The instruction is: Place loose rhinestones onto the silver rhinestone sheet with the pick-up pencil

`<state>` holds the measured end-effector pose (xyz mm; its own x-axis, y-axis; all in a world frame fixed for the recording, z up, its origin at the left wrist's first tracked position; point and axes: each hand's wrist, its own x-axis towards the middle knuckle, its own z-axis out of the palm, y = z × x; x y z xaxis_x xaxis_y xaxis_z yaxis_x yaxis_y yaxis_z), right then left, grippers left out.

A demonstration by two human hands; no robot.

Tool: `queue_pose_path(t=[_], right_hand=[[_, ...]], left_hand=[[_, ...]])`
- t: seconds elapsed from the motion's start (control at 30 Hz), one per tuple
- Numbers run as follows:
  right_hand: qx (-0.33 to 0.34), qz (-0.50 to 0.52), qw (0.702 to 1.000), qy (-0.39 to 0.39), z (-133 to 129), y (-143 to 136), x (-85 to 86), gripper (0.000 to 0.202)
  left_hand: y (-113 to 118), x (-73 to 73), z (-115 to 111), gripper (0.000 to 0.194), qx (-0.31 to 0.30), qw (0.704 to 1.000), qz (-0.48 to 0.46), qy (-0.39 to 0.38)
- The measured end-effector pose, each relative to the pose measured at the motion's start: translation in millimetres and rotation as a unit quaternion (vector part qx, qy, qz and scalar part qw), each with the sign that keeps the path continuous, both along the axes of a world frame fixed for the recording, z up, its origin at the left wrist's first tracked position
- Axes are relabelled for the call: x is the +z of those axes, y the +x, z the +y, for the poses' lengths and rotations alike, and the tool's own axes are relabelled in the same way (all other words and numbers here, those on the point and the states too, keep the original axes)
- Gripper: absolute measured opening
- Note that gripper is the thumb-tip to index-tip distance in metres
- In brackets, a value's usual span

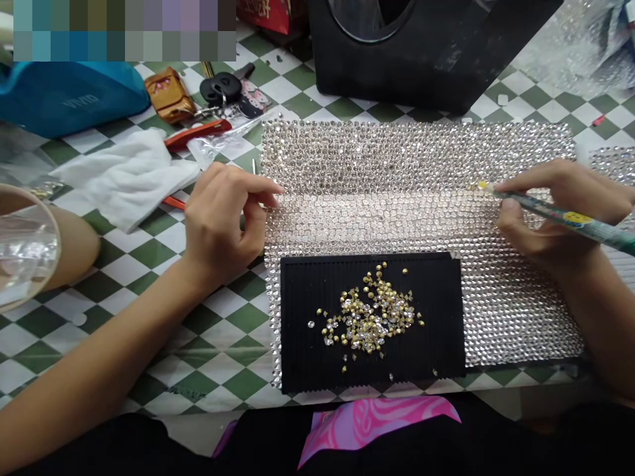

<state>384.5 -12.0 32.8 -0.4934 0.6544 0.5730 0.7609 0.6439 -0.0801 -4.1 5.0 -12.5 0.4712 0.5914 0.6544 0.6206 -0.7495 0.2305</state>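
A wide sheet of rhinestones (417, 152) lies over the checkered table. My right hand (560, 211) grips a green patterned pen-like stick (585, 225), its yellow tip touching the sheet near the upper right. At the sheet's left edge, my left hand (228, 218) pinches the border between thumb and index finger. On the sheet's lower part rests a black ridged tray (302, 357), bearing a loose heap of gold-backed rhinestones (377, 314), some with their clear faces up.
Behind the sheet stands a black container (387, 73) with a round opening. To the left are a white cloth (133, 175), a red-handled tool (198, 134), keys (221, 89), a brown case (169, 96), a blue bag (74, 96) and a tan bin (74, 244). Clear plastic (565, 49) lies far right.
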Motion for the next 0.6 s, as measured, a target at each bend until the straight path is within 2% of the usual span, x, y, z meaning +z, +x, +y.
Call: queue_pose_path(t=[0.23,0.37,0.6], right_hand=[[-0.027,0.009,0.999,0.030,0,7,-8.1,0.011],[-0.041,0.040,0.998,0.007,-1,9,-11.2,0.015],[-0.049,0.027,0.998,-0.030,-3,9,-7.5,0.018]], left_hand=[[-1,-0.1,-1,0.036,0.004,1.000,0.001,-0.005],[0,-0.1,0,0.035,0.001,1.000,0.000,-0.003],[0,-0.5,0,0.031,0.001,1.000,0.009,0.003]])
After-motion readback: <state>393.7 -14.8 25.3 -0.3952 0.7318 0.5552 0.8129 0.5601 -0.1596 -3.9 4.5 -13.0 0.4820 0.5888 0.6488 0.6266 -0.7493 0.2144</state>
